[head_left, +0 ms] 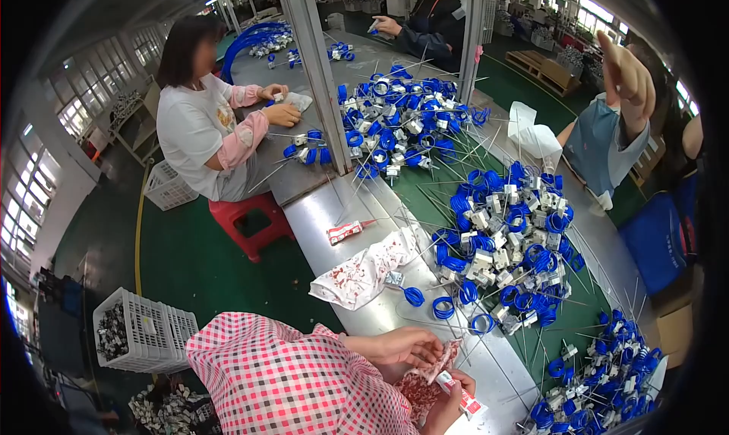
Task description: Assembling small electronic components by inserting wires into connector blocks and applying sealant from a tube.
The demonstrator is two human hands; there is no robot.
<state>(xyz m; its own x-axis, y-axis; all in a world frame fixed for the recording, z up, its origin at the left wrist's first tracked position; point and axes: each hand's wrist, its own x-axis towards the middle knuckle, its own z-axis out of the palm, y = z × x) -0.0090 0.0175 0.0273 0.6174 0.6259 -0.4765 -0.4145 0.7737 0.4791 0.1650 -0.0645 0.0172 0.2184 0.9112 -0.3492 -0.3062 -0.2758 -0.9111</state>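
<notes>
At the near edge of the metal surface (499, 376), my right fingers (453, 399) are closed round a red-and-white tube (472, 408); my left fingers (429, 347) bend in at the upper end of a red-blotched cloth (419, 390), though I cannot tell whether they pinch it; the cloth hangs just beside the tube, between my two sets of fingers; ahead of me a white cloth with red spots (357, 278) lies spread on the surface, a small silvery packet (393, 278) at its edge, and beyond it rests a second tube (345, 232) with a pointed nozzle; loose blue coils (443, 307) lie near my left fingers, and a great heap of blue coils with pale blocks (516, 245) fills the green strip to my right; across at left, a co-worker (190, 131) in pink oversleeves sits on a red stool (247, 226).
</notes>
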